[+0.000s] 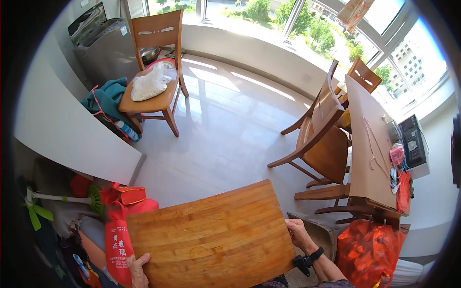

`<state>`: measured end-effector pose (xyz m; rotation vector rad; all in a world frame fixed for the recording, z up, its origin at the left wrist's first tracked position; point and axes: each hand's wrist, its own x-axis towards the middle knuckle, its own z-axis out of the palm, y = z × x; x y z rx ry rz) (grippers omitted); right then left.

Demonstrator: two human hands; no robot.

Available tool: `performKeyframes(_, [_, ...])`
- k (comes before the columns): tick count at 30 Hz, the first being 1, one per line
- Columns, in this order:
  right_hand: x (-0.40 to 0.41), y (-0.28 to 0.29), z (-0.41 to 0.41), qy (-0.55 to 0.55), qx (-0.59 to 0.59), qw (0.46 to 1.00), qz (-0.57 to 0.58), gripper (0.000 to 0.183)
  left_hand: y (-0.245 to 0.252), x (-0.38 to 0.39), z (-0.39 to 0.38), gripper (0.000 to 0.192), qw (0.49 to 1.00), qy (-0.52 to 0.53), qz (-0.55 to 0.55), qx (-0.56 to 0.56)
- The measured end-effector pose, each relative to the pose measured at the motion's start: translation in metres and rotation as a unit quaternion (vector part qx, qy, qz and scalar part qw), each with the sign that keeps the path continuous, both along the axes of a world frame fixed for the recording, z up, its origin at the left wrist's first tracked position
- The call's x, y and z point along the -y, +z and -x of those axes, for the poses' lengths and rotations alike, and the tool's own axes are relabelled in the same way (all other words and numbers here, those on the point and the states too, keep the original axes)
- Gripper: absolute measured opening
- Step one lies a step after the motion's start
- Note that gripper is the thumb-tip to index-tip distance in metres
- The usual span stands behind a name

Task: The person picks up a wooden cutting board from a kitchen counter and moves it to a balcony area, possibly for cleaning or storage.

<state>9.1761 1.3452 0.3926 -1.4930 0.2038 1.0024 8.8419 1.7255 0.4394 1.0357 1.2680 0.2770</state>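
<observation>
A large wooden cutting board is held between my two hands, its broad face turned up toward me. My left hand grips its left edge, with the thumb lying on top. On the opposite side, my right hand clasps the right edge, its fingers partly hidden beneath the board. A black strap with a small device is around my right wrist. Red bags, one bearing white writing, stand close beside my left hand. Below my right hand is a woven basket.
A wooden chair at the back left carries a clear plastic bag of white contents. More chairs stand by a table on the right. A red plastic bag sits at lower right. A white panel juts in from the left.
</observation>
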Motion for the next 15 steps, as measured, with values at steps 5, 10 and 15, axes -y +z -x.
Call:
performKeyframes(5, [-0.036,-0.016,-0.051,-0.014,-0.014,1.000,-0.019,0.030,-0.007,-0.046,-0.056,0.046,0.998,0.041,0.000,0.053])
performKeyframes(10, [-0.073,-0.015,-0.118,-0.007,-0.016,1.000,-0.017,0.029,-0.004,-0.076,-0.120,0.043,0.997,0.039,-0.041,0.042])
performKeyframes(15, [-0.094,-0.025,-0.196,-0.009,-0.010,1.000,-0.009,0.029,0.017,-0.089,-0.202,0.039,0.997,0.054,-0.038,0.048])
